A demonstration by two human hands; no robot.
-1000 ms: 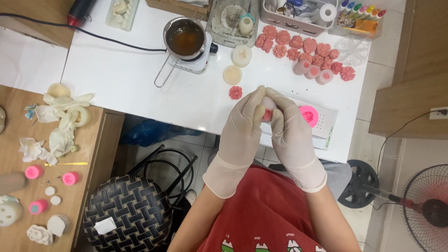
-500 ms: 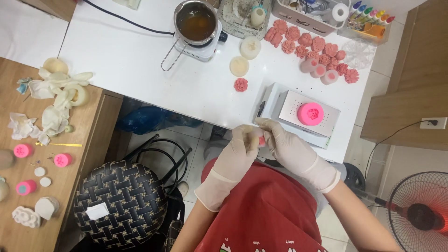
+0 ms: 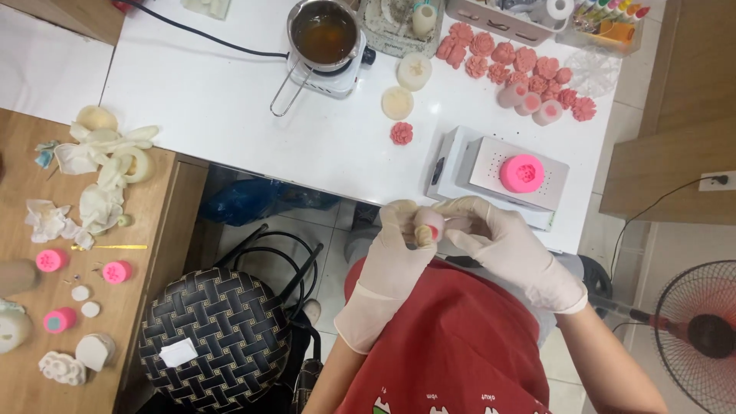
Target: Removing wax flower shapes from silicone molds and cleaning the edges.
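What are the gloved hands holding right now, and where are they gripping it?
Both hands, left hand and right hand, pinch a small pale mould with pink inside, fingertips on its sides.

A small pot (image 3: 325, 34) of amber liquid sits on a white table (image 3: 207, 100), pink flower shapes (image 3: 521, 65) clustered nearby (one pink mould (image 3: 521, 172) atop a white box). A woven stool (image 3: 218, 333) stands below; a fan (image 3: 701, 333) at right.

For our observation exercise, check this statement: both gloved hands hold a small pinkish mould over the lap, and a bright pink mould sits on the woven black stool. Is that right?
Not quite. The head view shows the bright pink mould sitting on the white box-shaped device on the white table, not on the woven black stool. The rest stands: the left hand and right hand, both gloved, hold a small pinkish mould over the lap.
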